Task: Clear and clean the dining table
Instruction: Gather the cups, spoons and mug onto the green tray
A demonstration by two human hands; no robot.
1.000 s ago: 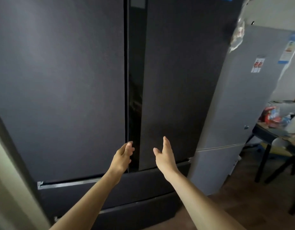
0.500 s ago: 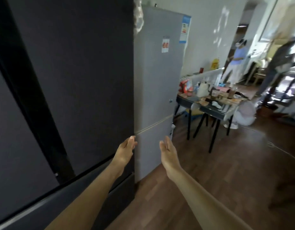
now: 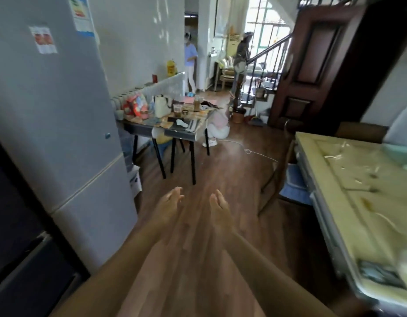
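Fingers [image 3: 176,194] on both hands are straight and hold nothing. The left hand [image 3: 168,207] and right hand [image 3: 221,209] reach out side by side above the wood floor [image 3: 221,165]. The long bench [image 3: 335,193] to clean is on the right. Its long side points away from the person, and small scraps lie on top. One cluttered bench [image 3: 182,133] stands farther off by the white fridge [image 3: 60,133].

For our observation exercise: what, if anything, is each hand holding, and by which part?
Nothing: the left hand and right hand are both open and empty.

Left hand [image 3: 169,205] and right hand [image 3: 218,207] hold nothing (fingers straight) beside the dining table [image 3: 358,202]
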